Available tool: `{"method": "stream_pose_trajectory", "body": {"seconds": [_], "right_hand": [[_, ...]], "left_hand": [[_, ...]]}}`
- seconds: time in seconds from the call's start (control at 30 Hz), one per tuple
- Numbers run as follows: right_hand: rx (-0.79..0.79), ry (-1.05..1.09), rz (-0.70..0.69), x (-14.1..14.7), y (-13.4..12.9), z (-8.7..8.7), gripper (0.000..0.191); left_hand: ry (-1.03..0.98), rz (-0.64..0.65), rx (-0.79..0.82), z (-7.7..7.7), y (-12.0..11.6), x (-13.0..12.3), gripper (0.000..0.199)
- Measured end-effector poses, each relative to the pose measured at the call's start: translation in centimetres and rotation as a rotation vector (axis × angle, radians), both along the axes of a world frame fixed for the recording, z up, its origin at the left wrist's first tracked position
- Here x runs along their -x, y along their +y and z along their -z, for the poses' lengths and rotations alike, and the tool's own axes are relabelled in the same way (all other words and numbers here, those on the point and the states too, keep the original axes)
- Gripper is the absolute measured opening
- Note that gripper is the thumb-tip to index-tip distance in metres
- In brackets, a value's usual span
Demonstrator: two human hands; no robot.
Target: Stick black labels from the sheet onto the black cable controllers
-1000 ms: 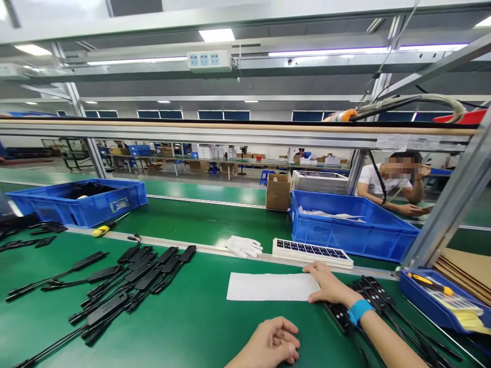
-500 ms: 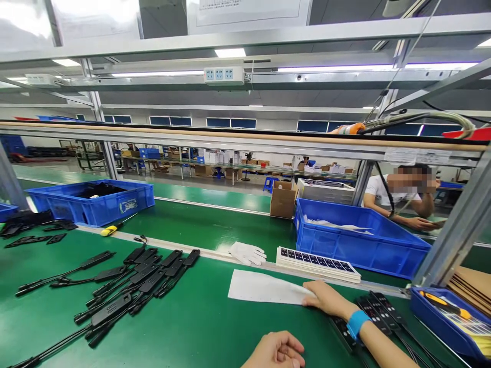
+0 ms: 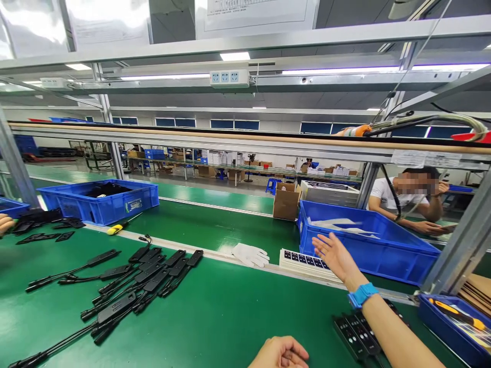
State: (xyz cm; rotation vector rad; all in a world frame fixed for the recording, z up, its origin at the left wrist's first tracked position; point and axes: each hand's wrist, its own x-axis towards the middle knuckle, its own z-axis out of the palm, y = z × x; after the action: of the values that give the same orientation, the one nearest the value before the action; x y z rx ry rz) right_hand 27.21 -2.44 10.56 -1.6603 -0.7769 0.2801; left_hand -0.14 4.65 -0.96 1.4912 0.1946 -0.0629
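My right hand [image 3: 335, 258], with a blue band on its wrist, is raised with fingers spread in front of the right blue bin [image 3: 368, 245]. It holds nothing and partly covers the stack of label sheets [image 3: 303, 259]. White paper pieces [image 3: 345, 226] lie inside that bin. At the bottom edge my left hand [image 3: 282, 352] hovers over the green table [image 3: 230, 317], its fingers curled with nothing visible between them. A white glove [image 3: 250, 254] lies beyond it on the table's metal strip.
Black cabled devices [image 3: 115, 308] are spread at the left; more [image 3: 355, 335] lie under my right forearm. A yellow screwdriver [image 3: 115, 229] lies beside the left blue bin [image 3: 95, 204]. Another person's hand [image 3: 5, 224] shows at the left edge. A person [image 3: 406, 199] sits behind the frame.
The white sheet has left my right hand and the table. My right hand has risen toward the bin and opened. Another person's hand has appeared at the left edge.
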Motion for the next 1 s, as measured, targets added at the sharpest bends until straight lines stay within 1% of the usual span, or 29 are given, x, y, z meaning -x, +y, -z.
{"method": "stream_pose_trajectory", "body": {"seconds": [0.13,0.17,0.23,0.27,0.33,0.4,0.47,0.53,0.57,0.63,0.67,0.7,0.73,0.8,0.87,0.9,0.97,1.0], "right_hand": [[0.345,-0.225,0.065,-0.1,1.2,3.2,0.035],[0.431,-0.292,0.081,-0.1,1.4,3.9,0.034],[0.585,-0.423,0.100,-0.2,1.5,5.2,0.039],[0.647,-0.487,0.102,-0.3,1.4,5.6,0.041],[0.734,-0.620,0.086,-0.4,1.2,5.9,0.039],[0.762,-0.761,0.051,-0.4,0.9,5.8,0.032],[0.748,-0.896,0.019,-0.3,0.5,5.2,0.027],[0.704,-1.017,-0.002,0.2,0.3,4.6,0.029],[0.671,-1.071,-0.013,0.6,0.1,4.3,0.031],[0.593,-1.166,-0.048,2.0,-0.2,4.2,0.038],[0.557,-1.202,-0.074,3.1,-0.4,4.4,0.041],[0.513,-1.240,-0.103,4.3,-0.6,4.7,0.044],[0.459,-1.285,-0.137,5.8,-0.8,5.2,0.047],[0.319,-1.375,-0.209,9.2,-1.4,6.1,0.049],[0.216,-1.379,-0.261,12.7,-2.0,6.7,0.044],[0.201,-1.328,-0.255,14.3,-2.1,6.7,0.046],[0.207,-1.152,-0.184,16.9,-2.1,6.2,0.056],[0.202,-1.055,-0.145,17.8,-2.0,5.9,0.055]], "left_hand": [[-0.018,-0.004,-0.009,0.6,0.0,-0.1,0.084],[-0.017,-0.005,-0.007,0.7,0.0,-0.2,0.084],[-0.011,-0.008,-0.003,0.8,0.1,-0.2,0.085],[-0.004,-0.014,0.001,0.8,0.1,-0.2,0.085],[0.012,-0.025,0.008,0.7,0.0,-0.1,0.084],[0.013,-0.025,0.027,0.5,-0.3,0.1,0.078],[-0.014,-0.036,0.083,0.2,-0.6,0.2,0.073],[-0.034,-0.112,0.185,-0.3,-0.7,0.2,0.075],[-0.039,-0.193,0.250,-0.6,-0.5,0.1,0.079],[-0.054,-0.411,0.389,-1.6,0.4,0.0,0.085],[-0.067,-0.524,0.440,-2.2,1.1,0.1,0.086],[-0.091,-0.613,0.447,-2.9,1.9,0.3,0.082],[-0.108,-0.668,0.399,-3.6,2.8,0.6,0.077],[-0.167,-0.706,0.149,-5.1,4.6,1.4,0.063],[-0.199,-0.711,-0.059,-6.4,5.8,2.4,0.049],[-0.204,-0.708,-0.124,-6.9,6.1,2.9,0.041],[-0.213,-0.679,-0.216,-7.7,6.1,3.9,0.025],[-0.220,-0.659,-0.266,-8.0,5.9,4.5,0.019]]}}
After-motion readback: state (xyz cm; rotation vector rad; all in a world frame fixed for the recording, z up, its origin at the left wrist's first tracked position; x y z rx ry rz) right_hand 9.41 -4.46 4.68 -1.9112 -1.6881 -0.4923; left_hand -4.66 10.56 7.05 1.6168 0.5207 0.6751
